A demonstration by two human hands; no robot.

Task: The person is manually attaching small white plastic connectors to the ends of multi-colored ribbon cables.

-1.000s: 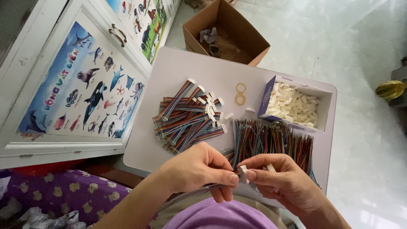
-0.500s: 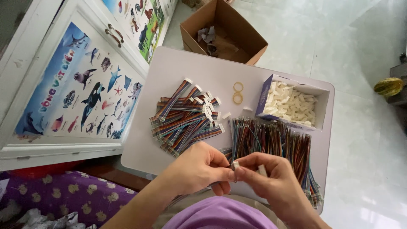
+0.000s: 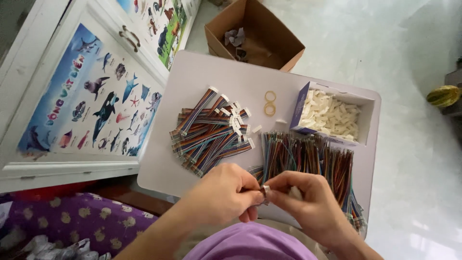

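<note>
Finished cables [image 3: 211,132], loose wires [image 3: 308,156], connector box [image 3: 301,108] nearby.

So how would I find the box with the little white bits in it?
Start at the pale table in the middle. Go to its far right corner, beyond the loose coloured wires. The small open box there has a purple side and is full of white plastic pieces, unlike the bigger brown cardboard box on the floor.

A: quick count of what's on the table?

B: two yellow rubber bands [image 3: 270,103], one small open box of white connectors [image 3: 332,114], one heap of finished ribbon cables [image 3: 211,131], one spread of loose coloured wires [image 3: 308,156]. Way too many strands to count.

A: boxes off the table?

B: just one cardboard box [image 3: 255,33].
</note>
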